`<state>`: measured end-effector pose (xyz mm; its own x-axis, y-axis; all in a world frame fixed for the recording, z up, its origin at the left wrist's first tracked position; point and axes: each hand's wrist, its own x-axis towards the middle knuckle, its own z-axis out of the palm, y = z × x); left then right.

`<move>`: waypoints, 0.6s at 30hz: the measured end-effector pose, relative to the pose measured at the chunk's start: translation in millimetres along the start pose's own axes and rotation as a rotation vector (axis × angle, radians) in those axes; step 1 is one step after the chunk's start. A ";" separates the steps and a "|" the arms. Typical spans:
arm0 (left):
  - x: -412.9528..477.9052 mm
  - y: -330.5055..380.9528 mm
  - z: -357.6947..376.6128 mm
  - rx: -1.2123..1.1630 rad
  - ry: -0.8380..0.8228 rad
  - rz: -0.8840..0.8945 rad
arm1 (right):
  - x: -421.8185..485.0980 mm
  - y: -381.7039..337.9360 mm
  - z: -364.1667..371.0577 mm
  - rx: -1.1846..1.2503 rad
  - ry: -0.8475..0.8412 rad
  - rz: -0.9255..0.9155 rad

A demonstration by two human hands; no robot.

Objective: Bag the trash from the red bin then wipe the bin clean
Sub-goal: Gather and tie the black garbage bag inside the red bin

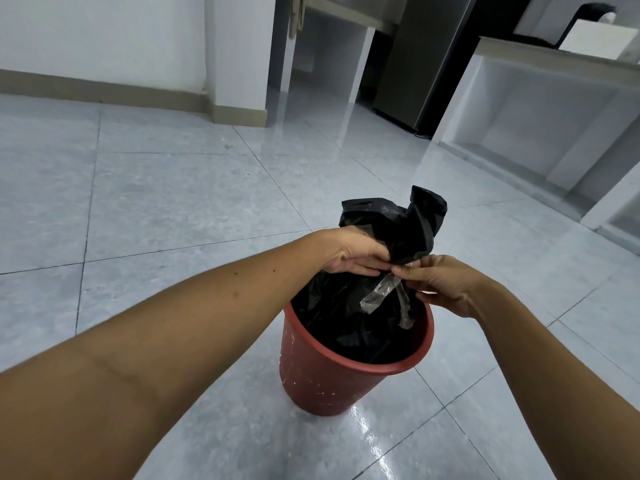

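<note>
The red bin point(346, 375) stood upright on the tiled floor point(156, 202), with open floor on every side of it; the white bench point(540, 109) and the wall were well beyond it. A black bag point(391, 230) filled the bin, its gathered neck rising straight above the rim. The left hand point(353, 252) was closed around that neck. The right hand point(440, 282) pinched a strip of tape point(381, 294) hanging there.

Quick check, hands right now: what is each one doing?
Left hand: closed around the gathered neck of the black bag, which sits in the red bin.
Right hand: fingers pinched on the clear strip at the neck.
</note>
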<state>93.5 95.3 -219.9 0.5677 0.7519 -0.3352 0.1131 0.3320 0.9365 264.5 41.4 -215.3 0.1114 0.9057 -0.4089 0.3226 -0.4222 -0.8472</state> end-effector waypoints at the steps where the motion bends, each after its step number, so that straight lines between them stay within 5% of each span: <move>1: -0.4 -0.3 -0.8 0.005 -0.002 0.003 | 0.1 0.7 1.5 0.014 -0.001 -0.008; 8: -0.3 -2.3 -7.8 -0.030 0.012 -0.042 | -2.6 1.8 6.1 0.121 -0.094 -0.028; 18: -6.6 -4.9 -9.7 0.193 -0.221 -0.003 | 2.3 -1.4 10.0 0.178 -0.051 -0.093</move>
<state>81.3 94.2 -223.2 0.7282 0.6020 -0.3276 0.2562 0.2042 0.9448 254.9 43.7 -218.5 0.0397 0.9399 -0.3392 0.1579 -0.3411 -0.9267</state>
